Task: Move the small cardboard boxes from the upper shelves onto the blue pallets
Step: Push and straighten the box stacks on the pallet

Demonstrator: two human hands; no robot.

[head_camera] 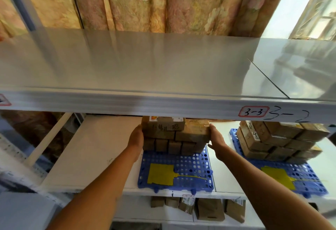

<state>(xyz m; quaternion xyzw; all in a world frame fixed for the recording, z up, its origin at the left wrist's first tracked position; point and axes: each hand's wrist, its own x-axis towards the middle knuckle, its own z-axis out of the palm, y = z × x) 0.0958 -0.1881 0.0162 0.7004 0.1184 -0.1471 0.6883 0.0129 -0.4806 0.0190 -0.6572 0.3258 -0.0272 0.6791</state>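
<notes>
Small brown cardboard boxes [174, 135] are stacked at the back of a blue perforated pallet [181, 168] on the white middle shelf. My left hand [136, 137] presses the stack's left side and my right hand [216, 137] its right side, at the upper layer of boxes. The top of the stack is partly hidden by the grey upper shelf's front edge [163, 102]. A second blue pallet [298, 175] to the right carries another pile of boxes [278, 140]. The upper shelf surface shows no boxes.
A yellow patch [160, 174] marks each pallet's front. More small boxes [198, 208] stand on the shelf below. The upper shelf's edge bears a "3-3" label [253, 111]. Flowered curtains [145, 2] hang behind. A white upright [49, 138] slants at the left.
</notes>
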